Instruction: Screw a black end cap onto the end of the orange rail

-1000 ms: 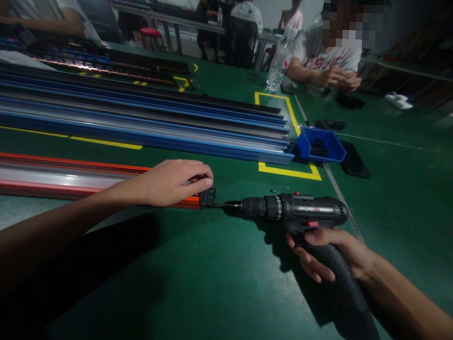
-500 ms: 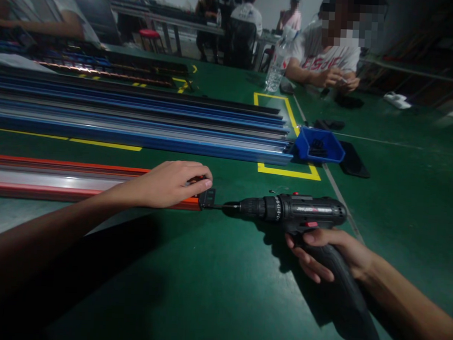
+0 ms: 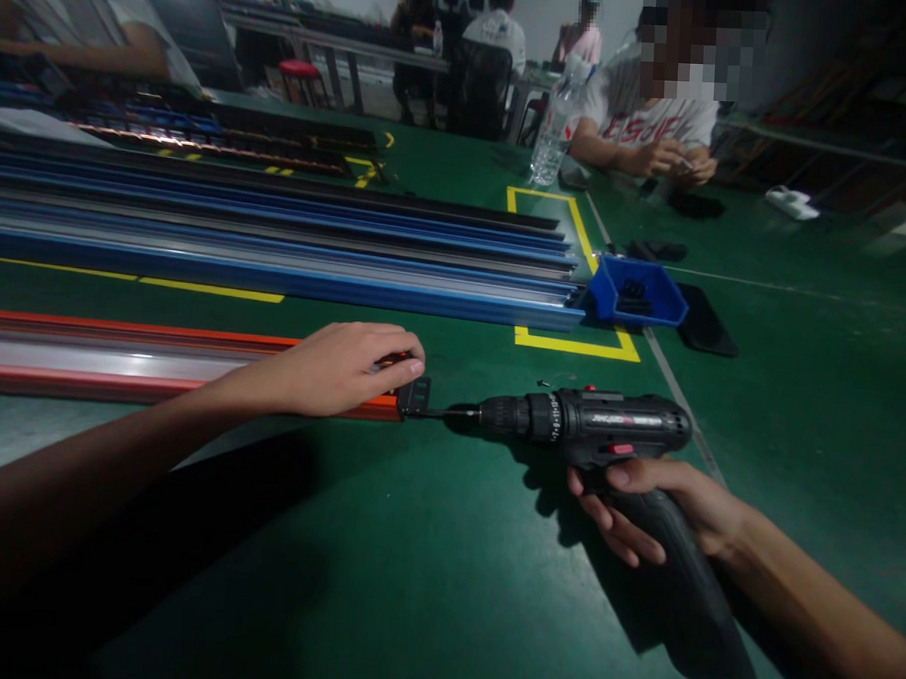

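My right hand (image 3: 641,498) is wrapped round the grip of a black cordless drill (image 3: 615,423), which lies level and points left. Its long bit meets a small black end bracket (image 3: 415,396) at the right end of an orange-red rail (image 3: 159,362) with a silver middle. Over that rail end lies my left hand (image 3: 347,370), its fingers curled round the rail and thumb near the bracket. Several blue and black rails (image 3: 277,252) lie side by side behind. A tiny dark screw (image 3: 543,383) rests behind the drill's chuck.
A blue bin (image 3: 641,293) with small black parts stands right of the blue rails, beside a dark flat object (image 3: 705,320). Farther back are a plastic bottle (image 3: 553,134) and a person seated across the green table (image 3: 428,569). Another person is at the upper left.
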Available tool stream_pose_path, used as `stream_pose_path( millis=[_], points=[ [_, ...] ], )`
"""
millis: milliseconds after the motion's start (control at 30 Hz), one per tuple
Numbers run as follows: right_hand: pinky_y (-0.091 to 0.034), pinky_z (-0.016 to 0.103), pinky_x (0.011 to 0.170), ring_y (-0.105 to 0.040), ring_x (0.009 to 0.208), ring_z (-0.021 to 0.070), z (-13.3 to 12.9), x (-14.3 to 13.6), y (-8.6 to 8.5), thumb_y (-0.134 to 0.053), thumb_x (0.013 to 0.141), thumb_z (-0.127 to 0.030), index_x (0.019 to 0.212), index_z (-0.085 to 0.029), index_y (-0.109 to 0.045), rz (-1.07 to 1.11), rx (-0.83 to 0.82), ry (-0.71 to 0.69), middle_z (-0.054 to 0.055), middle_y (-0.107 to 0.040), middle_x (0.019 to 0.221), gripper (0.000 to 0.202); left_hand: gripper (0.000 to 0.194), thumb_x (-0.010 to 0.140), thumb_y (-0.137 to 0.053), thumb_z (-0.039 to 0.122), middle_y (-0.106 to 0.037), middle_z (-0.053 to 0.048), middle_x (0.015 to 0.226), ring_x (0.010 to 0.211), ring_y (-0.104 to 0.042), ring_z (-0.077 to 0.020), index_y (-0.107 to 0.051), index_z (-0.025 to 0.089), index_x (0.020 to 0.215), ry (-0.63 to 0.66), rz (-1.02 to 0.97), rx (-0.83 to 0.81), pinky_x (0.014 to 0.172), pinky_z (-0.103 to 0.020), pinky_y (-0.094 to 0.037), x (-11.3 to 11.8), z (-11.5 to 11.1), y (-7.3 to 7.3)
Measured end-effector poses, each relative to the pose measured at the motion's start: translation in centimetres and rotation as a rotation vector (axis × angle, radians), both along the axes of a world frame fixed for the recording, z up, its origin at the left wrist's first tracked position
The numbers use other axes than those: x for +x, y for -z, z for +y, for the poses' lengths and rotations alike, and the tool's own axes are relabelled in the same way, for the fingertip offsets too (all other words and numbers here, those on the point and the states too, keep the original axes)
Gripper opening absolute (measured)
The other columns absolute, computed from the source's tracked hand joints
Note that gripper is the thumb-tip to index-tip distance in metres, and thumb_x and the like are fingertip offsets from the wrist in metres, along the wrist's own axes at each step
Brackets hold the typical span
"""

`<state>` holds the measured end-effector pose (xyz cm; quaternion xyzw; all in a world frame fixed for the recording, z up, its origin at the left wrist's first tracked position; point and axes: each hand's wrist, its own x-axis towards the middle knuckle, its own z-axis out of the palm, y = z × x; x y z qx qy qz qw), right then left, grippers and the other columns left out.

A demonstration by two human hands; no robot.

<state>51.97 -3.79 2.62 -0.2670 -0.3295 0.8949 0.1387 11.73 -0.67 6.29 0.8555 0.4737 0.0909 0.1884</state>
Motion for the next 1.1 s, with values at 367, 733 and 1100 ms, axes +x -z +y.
stream_pose_path(
  millis=[367, 733, 1100],
  points=[
    [-0.059, 0.023, 0.054, -0.063, 0.045, 0.0090, 0.07, -0.13, -0.14, -0.067, 0.093, -0.032, 0.116, -0.009, -0.077, -0.001, 0.039, -0.008, 0.011, -0.077, 0.086, 0.035, 0.045, 0.106, -0.038, 0.055, -0.073, -0.004, 0.107, 0.093, -0.066, -0.0211, -0.070, 0.024, 0.109, -0.003, -0.003, -0.003, 0.078, -0.031, -0.043, 0.16, -0.11, -0.22],
    [-0.059, 0.024, 0.058, -0.058, 0.043, 0.0065, -0.05, 0.16, 0.21, -0.069, 0.092, -0.031, 0.115, -0.011, -0.075, 0.002, -0.016, -0.017, 0.001, -0.067, 0.078, 0.031, 0.046, 0.106, -0.037, 0.056, -0.072, -0.004, 0.109, 0.095, -0.065, -0.0213, -0.069, 0.024, 0.111, -0.006, 0.005, -0.014, 0.078, -0.032, -0.043, 0.03, -0.04, -0.14],
    [-0.059, 0.023, 0.058, -0.057, 0.043, 0.0060, -0.01, 0.18, 0.24, -0.068, 0.092, -0.029, 0.111, -0.011, -0.076, 0.019, -0.020, -0.017, 0.001, -0.066, 0.077, 0.027, 0.045, 0.106, -0.037, 0.055, -0.072, -0.004, 0.109, 0.093, -0.065, -0.0206, -0.069, 0.024, 0.111, -0.005, 0.001, -0.008, 0.077, -0.031, -0.042, 0.07, -0.06, -0.09]
  ],
)
